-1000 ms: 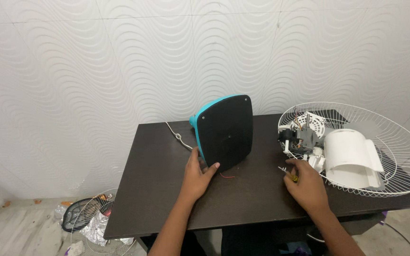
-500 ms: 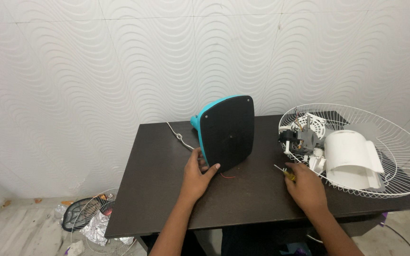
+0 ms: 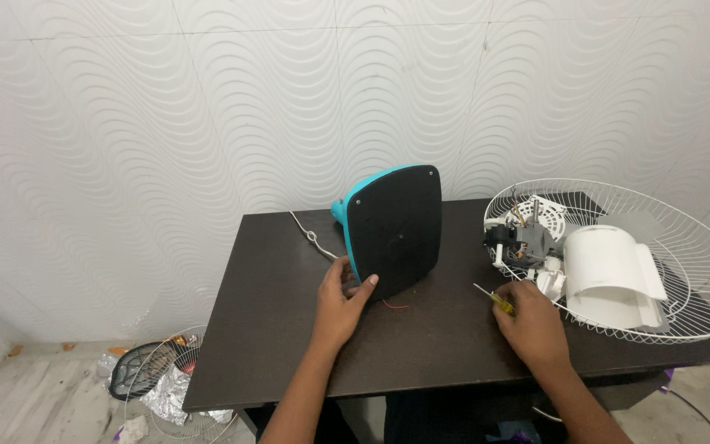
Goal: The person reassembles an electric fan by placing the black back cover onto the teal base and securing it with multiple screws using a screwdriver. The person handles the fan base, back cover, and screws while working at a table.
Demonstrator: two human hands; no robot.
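Steadying the upright teal-and-black plastic fan base (image 3: 392,230), left hand (image 3: 338,306) grips its seven-o'clock edge; right hand (image 3: 532,323) pinches a yellow-handled screwdriver (image 3: 493,299), apparently readying for the base's screws.

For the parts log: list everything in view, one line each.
Table: one, dark brown, against the wall.
Fan base: one, teal with black underside, tipped on edge, mid-table.
Cord: one, white, behind the base.
Wire guard: one, white, table's right end.
Motor: one, grey, in the guard.
Cover: one, white, in the guard.
Screwdriver: one, yellow handle.
Scrap pile: floor, left.
Left hand: steadies the base.
Right hand: holds the screwdriver.
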